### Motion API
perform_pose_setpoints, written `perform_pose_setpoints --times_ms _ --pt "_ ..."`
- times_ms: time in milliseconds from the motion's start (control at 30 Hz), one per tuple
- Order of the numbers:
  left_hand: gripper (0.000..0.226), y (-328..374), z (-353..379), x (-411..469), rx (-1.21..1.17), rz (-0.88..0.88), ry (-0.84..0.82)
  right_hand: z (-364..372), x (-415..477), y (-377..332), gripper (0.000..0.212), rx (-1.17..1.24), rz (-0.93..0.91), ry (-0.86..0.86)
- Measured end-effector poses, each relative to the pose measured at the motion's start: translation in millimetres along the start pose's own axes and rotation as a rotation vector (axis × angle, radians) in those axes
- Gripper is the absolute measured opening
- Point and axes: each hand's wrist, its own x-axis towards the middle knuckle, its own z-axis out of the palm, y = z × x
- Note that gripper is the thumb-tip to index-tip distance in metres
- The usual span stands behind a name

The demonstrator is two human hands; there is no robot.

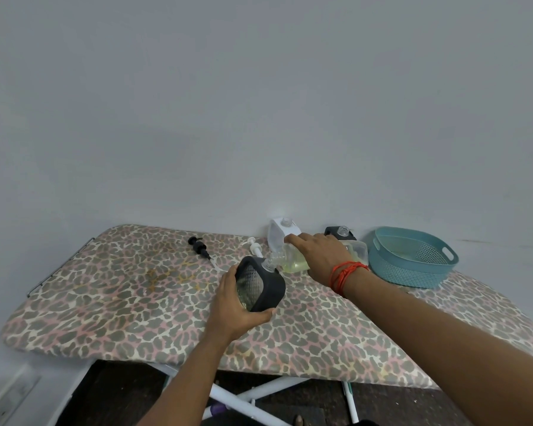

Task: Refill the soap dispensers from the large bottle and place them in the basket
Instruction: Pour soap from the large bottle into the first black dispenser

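Note:
My left hand [233,305] grips a black-framed soap dispenser [260,284] with a clear textured front, standing on the leopard-print board [120,302]. Its neck is open at the top. My right hand [319,256] holds the large clear bottle [296,261] tipped on its side, yellowish liquid inside, its mouth at the dispenser's neck. A white dispenser [282,236] and another black dispenser [340,233] stand behind, both without pumps. A black pump [199,245] and a white pump [254,249] lie on the board. The teal basket [413,262] sits at the right.
The board stands against a plain grey wall. Its white folding legs [243,401] and a dark floor show below the front edge. A wall socket [6,401] sits at the lower left. Bare board surface stretches to the left and along the front.

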Motion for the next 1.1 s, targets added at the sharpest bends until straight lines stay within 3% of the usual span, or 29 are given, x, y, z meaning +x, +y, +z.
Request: perform_pose_setpoints --times_ms 1100 --pt "0.13 -1.3 0.0 1.0 -0.012 0.009 0.0 -2.5 -2.3 -2.7 0.071 -0.004 0.01 0.006"
